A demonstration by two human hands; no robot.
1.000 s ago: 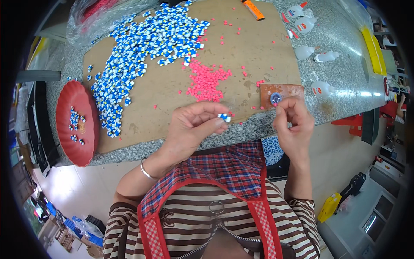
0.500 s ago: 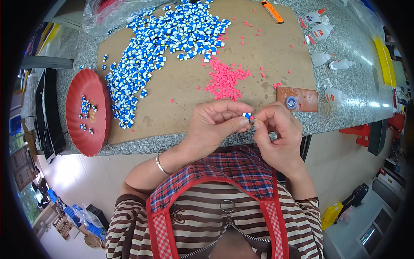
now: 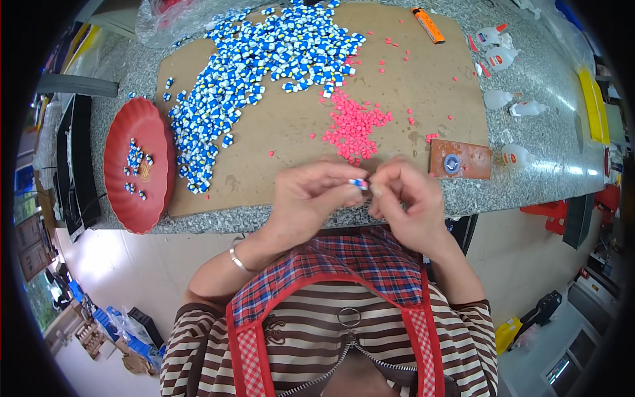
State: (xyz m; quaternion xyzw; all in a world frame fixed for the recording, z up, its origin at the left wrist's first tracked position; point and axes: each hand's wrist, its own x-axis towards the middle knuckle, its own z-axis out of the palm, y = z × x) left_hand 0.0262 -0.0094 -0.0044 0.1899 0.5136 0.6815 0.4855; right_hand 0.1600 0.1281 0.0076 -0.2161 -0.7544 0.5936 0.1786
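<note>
- The fingertips (image 3: pixel 349 187) of the left hand (image 3: pixel 311 198) are pressed together on a small blue and white piece (image 3: pixel 359 183); the piece sits right between the two hands, at the near edge of the table (image 3: pixel 542 86)
- The right hand (image 3: pixel 409 202) has its fingers curled in, their tips meeting the same piece from the other side; whether they grip it or only touch it I cannot tell
- Just beyond the fingers lies a heap of pink bits (image 3: pixel 354 126) on a brown board (image 3: pixel 436 79)
- Further out and to the left of the fingers spreads a big scatter of blue and white pieces (image 3: pixel 264 59)
- Well to the left of the fingers sits a red plate (image 3: pixel 142 198) with a few of those pieces in it
- Just to the right of the fingers is a small brown tile (image 3: pixel 473 162) with a round cap (image 3: pixel 452 163) on it; past it stand small white bottles (image 3: pixel 516 155)
- Far beyond, an orange lighter (image 3: pixel 428 24) lies on the board
</note>
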